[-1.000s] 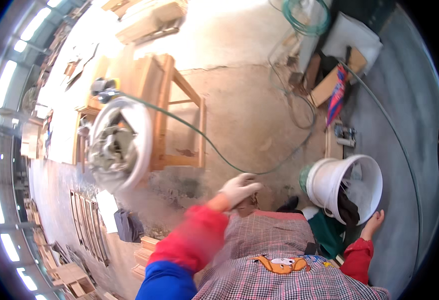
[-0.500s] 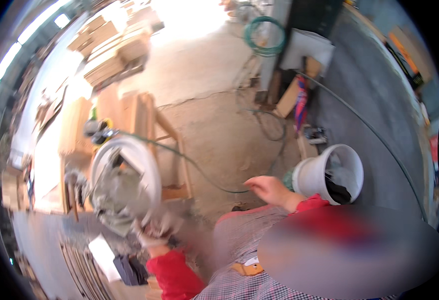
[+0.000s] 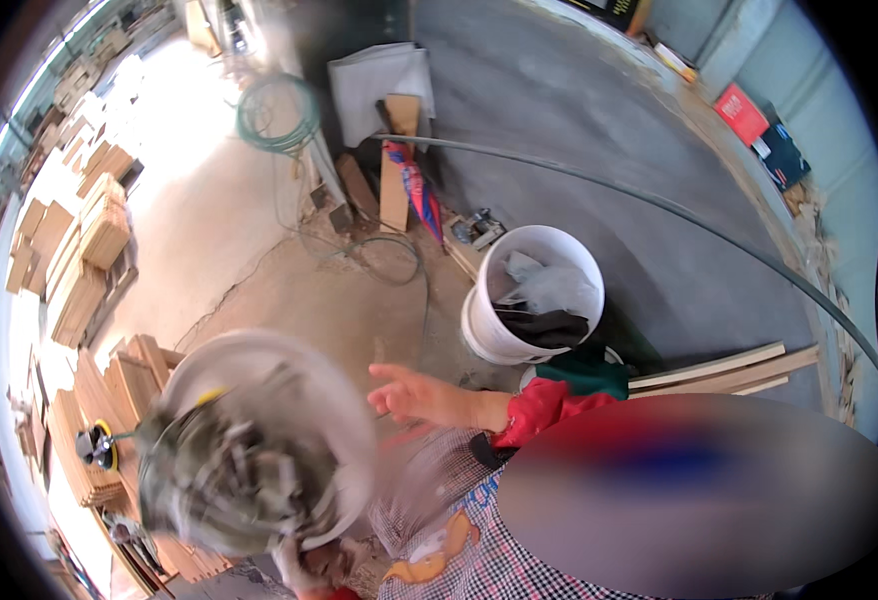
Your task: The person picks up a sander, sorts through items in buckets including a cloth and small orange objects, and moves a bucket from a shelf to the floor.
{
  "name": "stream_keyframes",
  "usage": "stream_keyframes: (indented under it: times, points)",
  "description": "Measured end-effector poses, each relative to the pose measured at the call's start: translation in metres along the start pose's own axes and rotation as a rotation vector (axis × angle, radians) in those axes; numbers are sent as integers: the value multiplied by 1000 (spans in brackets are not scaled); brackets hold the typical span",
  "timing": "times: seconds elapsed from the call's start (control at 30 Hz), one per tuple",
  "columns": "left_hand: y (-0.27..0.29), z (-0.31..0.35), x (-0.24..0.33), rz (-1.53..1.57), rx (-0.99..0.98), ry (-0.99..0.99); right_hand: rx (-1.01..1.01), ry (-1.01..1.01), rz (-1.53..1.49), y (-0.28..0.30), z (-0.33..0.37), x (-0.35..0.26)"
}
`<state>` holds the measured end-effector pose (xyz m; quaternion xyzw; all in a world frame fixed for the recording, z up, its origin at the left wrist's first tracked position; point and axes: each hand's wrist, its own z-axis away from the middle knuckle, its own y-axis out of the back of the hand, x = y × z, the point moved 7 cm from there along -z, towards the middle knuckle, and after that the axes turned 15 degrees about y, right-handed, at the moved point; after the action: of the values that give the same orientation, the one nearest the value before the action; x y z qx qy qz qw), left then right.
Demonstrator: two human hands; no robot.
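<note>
A white bucket (image 3: 344, 410) hangs in front of me at the left, blurred by motion, with its mouth toward me. Crumpled grey-green cloth (image 3: 239, 470) fills much of it and spills over the near side. Low on the bucket, my left hand (image 3: 304, 568) is closed at the rim; the fingers are partly hidden and smeared. My right hand (image 3: 424, 397) reaches out just right of the bucket, empty, fingers stretched and slightly apart. It appears not to touch the bucket.
Another white bucket (image 3: 477, 325) with clear plastic and dark cloth stands at the right. Wooden strips (image 3: 729, 370) lie beyond it. A grey hose (image 3: 649, 205) crosses the right side; a green coiled hose (image 3: 279, 115) hangs farther back. Stacked boards (image 3: 89, 250) and a power sander (image 3: 99, 443) are left.
My view has turned right, so the surroundings shift left. The cloth-filled bucket has come away from the wooden bench, nearer to me, with my left hand at its rim. My right hand stays open.
</note>
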<state>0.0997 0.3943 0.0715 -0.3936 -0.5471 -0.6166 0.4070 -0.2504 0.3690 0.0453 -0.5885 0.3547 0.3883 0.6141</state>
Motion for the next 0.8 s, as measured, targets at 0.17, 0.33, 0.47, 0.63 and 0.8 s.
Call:
stream_keyframes:
  times: [0.17,0.33,0.47,0.63,0.8]
  points:
    - [-168,-39,34,-276,-411,-262,638,125,-16,125,46,-11]
    - [-378,-27,-2,493,-1058,956,998,308,78,267,157,-22]
    - [-467,-5,-5,422,-969,881,1081,309,23,334,226,-16]
    - [-466,2,44,686,-1080,1043,880,168,-617,326,234,-18]
    - [-443,-36,38,684,-1066,812,747,-76,-537,333,182,30]
